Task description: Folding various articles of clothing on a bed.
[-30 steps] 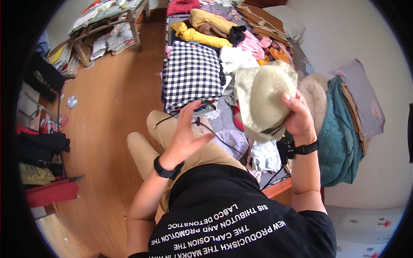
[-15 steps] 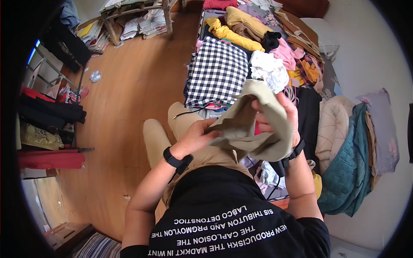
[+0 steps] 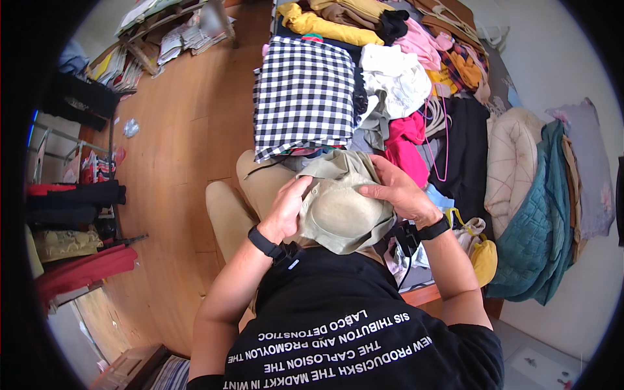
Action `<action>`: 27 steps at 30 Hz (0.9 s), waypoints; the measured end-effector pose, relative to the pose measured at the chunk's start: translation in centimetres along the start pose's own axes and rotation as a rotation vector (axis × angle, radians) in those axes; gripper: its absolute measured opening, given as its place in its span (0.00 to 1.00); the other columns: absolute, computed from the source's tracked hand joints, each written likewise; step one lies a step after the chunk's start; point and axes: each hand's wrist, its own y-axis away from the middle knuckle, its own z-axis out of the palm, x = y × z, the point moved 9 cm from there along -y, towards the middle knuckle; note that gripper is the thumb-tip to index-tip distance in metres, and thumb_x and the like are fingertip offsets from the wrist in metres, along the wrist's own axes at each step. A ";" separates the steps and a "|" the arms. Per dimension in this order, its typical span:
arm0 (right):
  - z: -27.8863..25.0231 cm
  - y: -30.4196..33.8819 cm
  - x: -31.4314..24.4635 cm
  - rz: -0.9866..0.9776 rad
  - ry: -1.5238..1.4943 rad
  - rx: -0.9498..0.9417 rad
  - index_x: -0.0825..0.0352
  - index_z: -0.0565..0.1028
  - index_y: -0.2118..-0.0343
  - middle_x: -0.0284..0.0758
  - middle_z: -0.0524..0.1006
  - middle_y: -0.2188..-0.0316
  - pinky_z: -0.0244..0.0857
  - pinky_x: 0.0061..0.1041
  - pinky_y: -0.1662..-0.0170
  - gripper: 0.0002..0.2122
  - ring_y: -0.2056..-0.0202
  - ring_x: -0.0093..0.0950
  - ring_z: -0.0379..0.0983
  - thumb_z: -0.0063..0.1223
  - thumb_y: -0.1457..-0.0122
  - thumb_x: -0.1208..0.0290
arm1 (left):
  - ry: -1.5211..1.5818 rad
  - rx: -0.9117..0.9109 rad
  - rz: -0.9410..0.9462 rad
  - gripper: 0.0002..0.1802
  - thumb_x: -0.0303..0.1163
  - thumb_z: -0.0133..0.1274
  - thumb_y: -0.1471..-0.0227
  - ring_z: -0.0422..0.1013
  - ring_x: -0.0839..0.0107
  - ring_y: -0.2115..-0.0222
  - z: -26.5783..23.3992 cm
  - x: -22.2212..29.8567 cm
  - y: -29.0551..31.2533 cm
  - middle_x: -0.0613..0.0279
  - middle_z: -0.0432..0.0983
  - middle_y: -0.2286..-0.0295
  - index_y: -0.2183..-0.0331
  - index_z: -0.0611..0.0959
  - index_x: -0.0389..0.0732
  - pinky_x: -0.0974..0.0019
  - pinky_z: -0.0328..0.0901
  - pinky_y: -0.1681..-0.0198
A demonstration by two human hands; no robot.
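Observation:
A soft grey-green bra [image 3: 338, 214], with a rounded, shiny moulded cup facing up, is held just above my lap. My left hand [image 3: 286, 205] grips its left edge, the fingers partly hidden by the fabric. On the right, my right hand [image 3: 400, 188] pinches the upper right edge, thumb lying on top and the other fingers behind it. Just beyond the bra, a stack covered by black-and-white checked cloth [image 3: 305, 94] sits on the bed. A bright pink garment [image 3: 406, 146] and a thin pink hanger [image 3: 443, 140] lie beyond my right hand.
Heaped on the bed are a white garment [image 3: 393, 78], yellow clothing [image 3: 331, 26] and black trousers [image 3: 463, 156]. A teal quilt [image 3: 536, 227] and a cream one [image 3: 517, 162] line the right wall. At left, a rack [image 3: 78, 195] holds folded clothes beside the wooden floor [image 3: 175, 149].
The bra has been lowered toward my lap and spread so its cup faces up. My right hand has come down and left, its thumb now on top. The view has shifted slightly.

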 end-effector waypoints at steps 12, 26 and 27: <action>-5.5 6.0 1.1 -0.230 0.449 0.199 0.71 0.50 0.32 0.50 0.56 0.35 0.48 0.32 0.33 0.54 0.34 0.39 0.53 0.74 0.55 0.54 | -0.348 -0.242 0.140 0.36 0.17 0.60 0.52 0.68 0.70 0.48 5.9 -1.0 -1.7 0.64 0.69 0.51 0.41 0.67 0.36 0.64 0.63 0.42; -16.3 25.4 2.0 -0.287 -0.346 0.841 0.67 0.71 0.44 0.36 0.79 0.54 0.74 0.30 0.50 0.23 0.54 0.28 0.78 0.63 0.43 0.71 | -0.414 -0.388 0.019 0.07 0.31 0.49 0.37 0.72 0.68 0.52 7.4 -1.4 -1.3 0.53 0.73 0.50 0.57 0.72 0.44 0.66 0.67 0.51; -16.9 26.7 1.8 -0.317 -0.410 0.851 0.67 0.70 0.44 0.37 0.79 0.53 0.74 0.30 0.50 0.23 0.54 0.29 0.78 0.62 0.42 0.70 | -0.411 -0.354 0.028 0.06 0.31 0.48 0.36 0.72 0.69 0.52 6.9 -0.9 -1.1 0.55 0.74 0.52 0.57 0.72 0.44 0.67 0.67 0.51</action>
